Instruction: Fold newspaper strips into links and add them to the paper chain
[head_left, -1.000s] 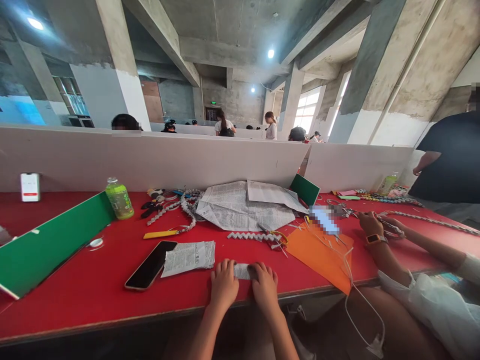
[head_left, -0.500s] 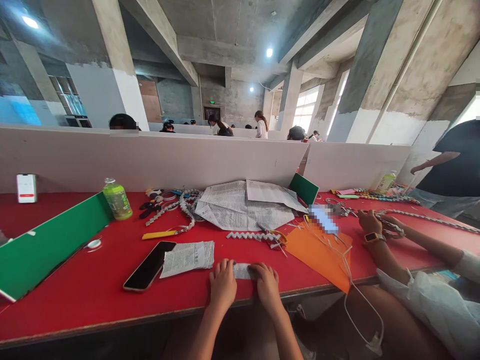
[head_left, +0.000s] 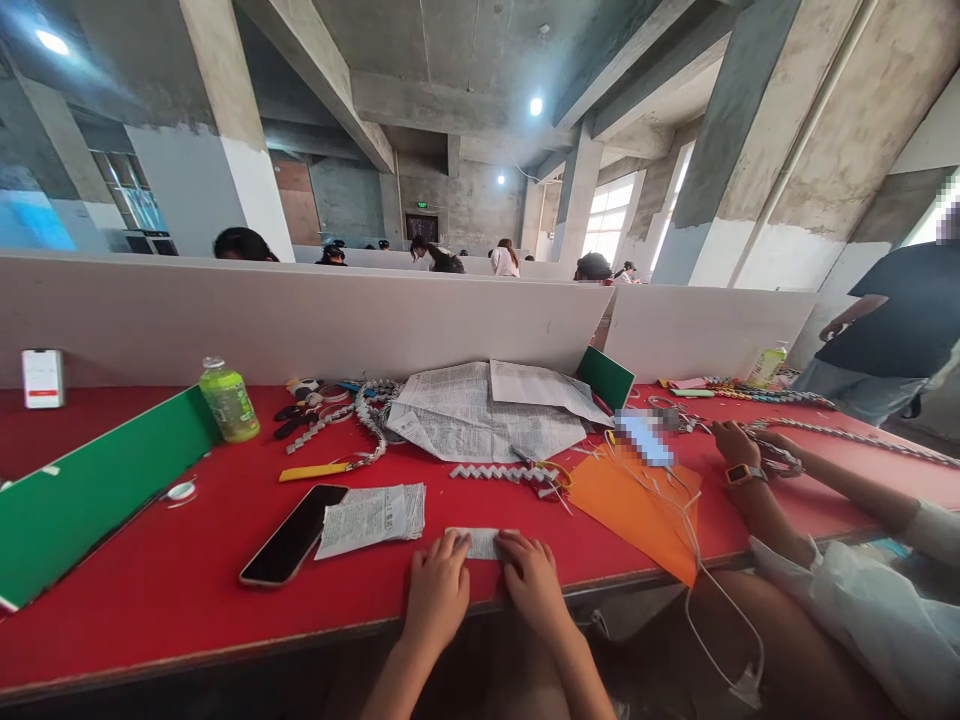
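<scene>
A small folded strip of newsprint (head_left: 482, 543) lies flat on the red table near its front edge. My left hand (head_left: 441, 588) presses the strip's left part with bent fingers, thumb beside it. At the right end, my right hand (head_left: 531, 580) pins the paper with its fingers curled together. Just left of my hands sits a stack of cut newspaper pieces (head_left: 367, 522), partly touching a black phone (head_left: 294, 535). Behind the strip lies a zigzag folded-paper chain (head_left: 491, 473), with yellow-handled scissors (head_left: 551, 472) at its right end.
Large newspaper sheets (head_left: 487, 410) lie at the back. A green drink bottle (head_left: 229, 402) stands left by a green board (head_left: 112, 490). On the right is an orange sheet (head_left: 637, 510) with a white cable; beyond it, a co-worker's hands (head_left: 739, 450) hold a braided chain.
My left hand has slid slightly left and down, uncovering more of the strip's left end. My right hand stays at the right end. The view has shifted slightly.
</scene>
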